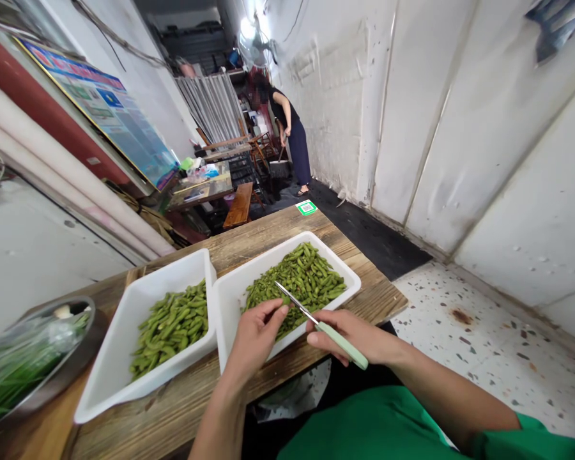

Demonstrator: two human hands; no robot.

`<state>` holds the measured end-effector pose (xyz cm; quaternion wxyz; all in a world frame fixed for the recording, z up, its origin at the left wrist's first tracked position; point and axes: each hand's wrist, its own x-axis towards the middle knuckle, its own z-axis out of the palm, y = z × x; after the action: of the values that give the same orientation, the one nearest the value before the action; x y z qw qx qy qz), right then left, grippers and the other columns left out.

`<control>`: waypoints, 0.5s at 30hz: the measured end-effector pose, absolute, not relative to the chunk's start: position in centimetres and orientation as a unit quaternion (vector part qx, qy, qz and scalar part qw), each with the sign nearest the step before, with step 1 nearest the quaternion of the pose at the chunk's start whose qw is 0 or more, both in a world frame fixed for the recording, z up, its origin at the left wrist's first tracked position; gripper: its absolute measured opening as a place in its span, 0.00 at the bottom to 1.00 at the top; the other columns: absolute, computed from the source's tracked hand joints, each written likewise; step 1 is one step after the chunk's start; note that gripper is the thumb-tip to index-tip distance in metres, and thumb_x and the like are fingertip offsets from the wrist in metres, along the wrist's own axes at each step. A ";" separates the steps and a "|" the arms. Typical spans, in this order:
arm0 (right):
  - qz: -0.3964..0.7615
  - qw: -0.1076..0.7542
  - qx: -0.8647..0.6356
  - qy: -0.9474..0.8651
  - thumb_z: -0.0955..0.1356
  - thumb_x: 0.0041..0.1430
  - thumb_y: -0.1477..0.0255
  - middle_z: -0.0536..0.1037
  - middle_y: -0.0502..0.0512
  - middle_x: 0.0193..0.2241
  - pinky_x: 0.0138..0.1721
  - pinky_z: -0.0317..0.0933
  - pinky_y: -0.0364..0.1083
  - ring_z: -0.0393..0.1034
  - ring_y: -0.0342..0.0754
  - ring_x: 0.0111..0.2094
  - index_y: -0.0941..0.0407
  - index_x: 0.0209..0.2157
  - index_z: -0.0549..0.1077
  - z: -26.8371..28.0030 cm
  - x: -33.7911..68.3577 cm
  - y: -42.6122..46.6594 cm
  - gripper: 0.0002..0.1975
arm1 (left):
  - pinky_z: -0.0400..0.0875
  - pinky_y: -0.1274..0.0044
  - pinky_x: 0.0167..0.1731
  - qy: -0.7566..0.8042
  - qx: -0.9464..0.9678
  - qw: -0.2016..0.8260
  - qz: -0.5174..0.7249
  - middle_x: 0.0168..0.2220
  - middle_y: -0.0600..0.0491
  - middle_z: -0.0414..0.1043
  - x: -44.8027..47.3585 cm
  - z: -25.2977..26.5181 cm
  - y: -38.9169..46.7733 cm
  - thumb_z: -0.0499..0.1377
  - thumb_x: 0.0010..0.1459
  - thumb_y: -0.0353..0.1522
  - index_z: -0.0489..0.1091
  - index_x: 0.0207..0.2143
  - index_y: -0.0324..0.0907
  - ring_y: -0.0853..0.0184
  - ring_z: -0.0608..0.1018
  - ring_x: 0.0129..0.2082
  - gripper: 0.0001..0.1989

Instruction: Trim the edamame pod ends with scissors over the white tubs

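Observation:
My right hand (347, 335) is closed around the pale green handles of a pair of scissors (299, 306), whose metal blades point up and to the left. At the blades, my left hand (257, 332) pinches a green edamame pod (286, 299) between thumb and fingers, partly hidden. Both hands are over the near edge of a white plastic tray (227, 297) with a heap of edamame pods (311, 271) in it. Left of it, touching, stands a second white tray (119, 348) holding a smaller pile of edamame pods (175, 322).
The trays stand on a wooden table (374, 281) with a green QR-code card (306, 207) at its far corner. At far left is a metal bowl (43, 377) of green stalks (23, 364) and plastic. Beyond, a person (294, 131) bends with a broom (280, 167) beside a wooden bench (239, 204).

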<state>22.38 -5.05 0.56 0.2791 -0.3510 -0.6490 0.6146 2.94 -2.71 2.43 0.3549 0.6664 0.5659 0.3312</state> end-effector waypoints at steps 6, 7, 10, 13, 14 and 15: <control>0.481 0.283 -0.379 -0.738 0.64 0.54 0.58 0.68 0.48 0.24 0.27 0.57 0.39 0.62 0.41 0.25 0.59 0.39 0.69 1.0 23.0 -4.7 0.19 | 0.64 0.76 0.36 0.545 0.694 0.363 0.301 0.32 0.50 0.74 2.9 3.1 -2.7 0.54 0.53 0.38 0.73 0.38 0.38 0.64 0.72 0.34 0.16; 0.467 0.282 -0.379 -0.747 0.64 0.54 0.57 0.69 0.49 0.25 0.29 0.57 0.39 0.63 0.42 0.27 0.59 0.40 0.69 0.9 23.1 -4.6 0.20 | 0.64 0.76 0.36 0.546 0.694 0.363 0.298 0.32 0.51 0.74 2.8 3.2 -2.7 0.54 0.53 0.38 0.73 0.38 0.38 0.65 0.71 0.33 0.16; 0.445 0.271 -0.381 -0.764 0.64 0.54 0.57 0.71 0.51 0.28 0.31 0.57 0.40 0.65 0.44 0.30 0.59 0.42 0.68 0.7 23.3 -4.6 0.22 | 0.64 0.76 0.36 0.545 0.697 0.365 0.291 0.32 0.51 0.73 2.7 3.3 -2.7 0.54 0.53 0.38 0.73 0.38 0.38 0.65 0.71 0.33 0.16; 0.435 0.256 -0.384 -0.773 0.64 0.54 0.57 0.72 0.53 0.31 0.32 0.58 0.41 0.65 0.45 0.30 0.59 0.44 0.68 0.7 23.4 -4.7 0.22 | 0.64 0.76 0.35 0.537 0.703 0.370 0.283 0.31 0.51 0.73 2.5 3.2 -2.7 0.53 0.54 0.38 0.72 0.38 0.38 0.65 0.71 0.33 0.16; 0.433 0.253 -0.383 -0.776 0.64 0.54 0.57 0.72 0.53 0.31 0.33 0.58 0.41 0.65 0.45 0.30 0.58 0.44 0.67 0.8 23.4 -4.8 0.22 | 0.64 0.76 0.35 0.534 0.704 0.373 0.281 0.31 0.52 0.73 2.5 3.2 -2.7 0.53 0.54 0.38 0.73 0.38 0.38 0.65 0.71 0.33 0.16; 0.433 0.252 -0.381 -0.777 0.64 0.54 0.58 0.72 0.53 0.32 0.33 0.58 0.42 0.65 0.45 0.30 0.58 0.44 0.67 0.8 23.4 -4.9 0.22 | 0.64 0.76 0.35 0.531 0.705 0.377 0.279 0.30 0.52 0.73 2.5 3.2 -2.7 0.53 0.54 0.38 0.73 0.38 0.38 0.65 0.71 0.33 0.15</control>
<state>23.36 -4.90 0.82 0.2520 -0.3815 -0.7767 0.4333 2.49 -2.68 3.16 0.3773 0.7053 0.5312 0.2793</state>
